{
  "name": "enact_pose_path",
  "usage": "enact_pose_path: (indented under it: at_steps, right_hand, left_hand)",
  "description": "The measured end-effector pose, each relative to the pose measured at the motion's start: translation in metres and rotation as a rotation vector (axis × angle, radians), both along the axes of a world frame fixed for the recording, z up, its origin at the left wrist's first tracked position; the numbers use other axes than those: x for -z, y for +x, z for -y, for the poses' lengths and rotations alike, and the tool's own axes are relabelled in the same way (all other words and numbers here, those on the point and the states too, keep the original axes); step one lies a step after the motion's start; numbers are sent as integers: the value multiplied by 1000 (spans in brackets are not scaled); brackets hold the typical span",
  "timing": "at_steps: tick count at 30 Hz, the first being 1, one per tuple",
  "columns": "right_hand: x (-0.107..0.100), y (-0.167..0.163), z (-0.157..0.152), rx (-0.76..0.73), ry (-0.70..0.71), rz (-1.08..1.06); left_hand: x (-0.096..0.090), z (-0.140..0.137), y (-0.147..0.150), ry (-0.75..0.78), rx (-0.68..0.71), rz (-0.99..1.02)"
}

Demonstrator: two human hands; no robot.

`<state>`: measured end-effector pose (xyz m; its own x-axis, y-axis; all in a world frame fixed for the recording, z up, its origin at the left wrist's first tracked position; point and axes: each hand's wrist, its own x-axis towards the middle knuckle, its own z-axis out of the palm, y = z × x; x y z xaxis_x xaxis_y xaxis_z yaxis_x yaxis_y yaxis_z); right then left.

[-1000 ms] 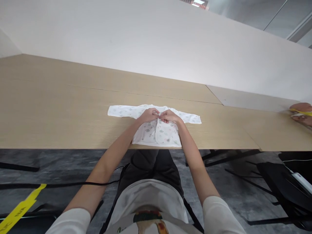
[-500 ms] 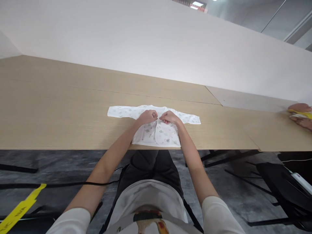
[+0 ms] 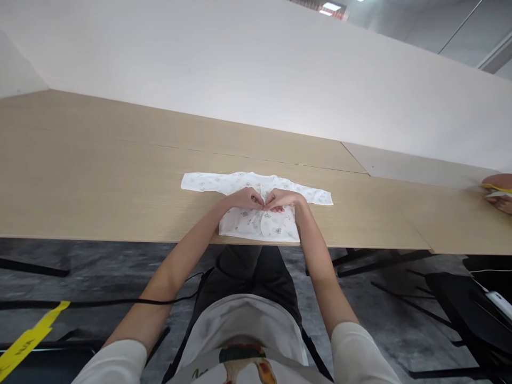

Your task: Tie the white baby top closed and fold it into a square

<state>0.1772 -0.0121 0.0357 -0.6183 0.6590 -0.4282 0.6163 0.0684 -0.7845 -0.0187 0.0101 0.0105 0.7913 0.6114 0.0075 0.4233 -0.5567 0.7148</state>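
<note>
The small shirt (image 3: pixel 240 224) lies flat at mid-frame, sleeves (image 3: pixel 202 182) spread, seemingly so its front is within reach. The left hand (image 3: pixel 246 198) and right hand (image 3: pixel 282 198) meet there, pinching the cloth. The wooden tabletop (image 3: pixel 100 186) crosses the frame below a white partition (image 3: pixel 200 69); grey flooring (image 3: pixel 120 266) shows lower left.

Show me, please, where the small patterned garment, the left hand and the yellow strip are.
Small patterned garment (image 3: pixel 256 225), head view: lower front.
Left hand (image 3: pixel 245 198), head view: back of the hand.
Yellow strip (image 3: pixel 32 338), head view: middle of its length.
</note>
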Motion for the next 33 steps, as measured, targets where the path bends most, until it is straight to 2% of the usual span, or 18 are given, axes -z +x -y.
enact_pose_path:
  at_steps: [18,33]
  right_hand:
    - [-1,4,-1,5,-38,-63]
    - [4,-2,-2,22,30,-30]
  left_hand:
    - [-3,-4,-4,-116,15,39]
    - [-9,4,-3,-131,-32,6]
